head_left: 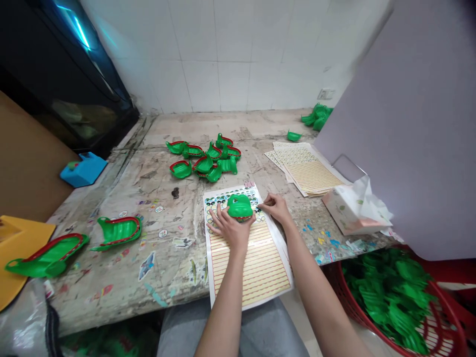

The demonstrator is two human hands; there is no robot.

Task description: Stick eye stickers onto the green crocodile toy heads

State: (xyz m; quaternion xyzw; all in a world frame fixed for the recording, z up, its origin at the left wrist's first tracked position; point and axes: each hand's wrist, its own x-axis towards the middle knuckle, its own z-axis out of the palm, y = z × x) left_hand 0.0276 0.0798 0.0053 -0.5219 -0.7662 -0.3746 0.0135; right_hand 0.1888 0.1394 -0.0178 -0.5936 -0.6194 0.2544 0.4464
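A green plastic piece shaped like an animal head [240, 205], with one eye marking showing, sits over the upper part of a sticker sheet [256, 263]. My left hand [233, 227] holds it from below, thumb at its right side and the other fingers spread over the sheet on its left. Just to the right of the piece, my right hand [275, 207] is closed in a pinch at the round stickers by the sheet's edge. Whatever lies between those fingertips is too small to make out.
Several green parts with red rims [203, 163] lie mid-table, two more at the left. More sticker sheets [310, 168] and a tissue box [345, 210] are at the right. A red basket [441, 317] of green parts stands lower right, a blue container [86, 169] far left.
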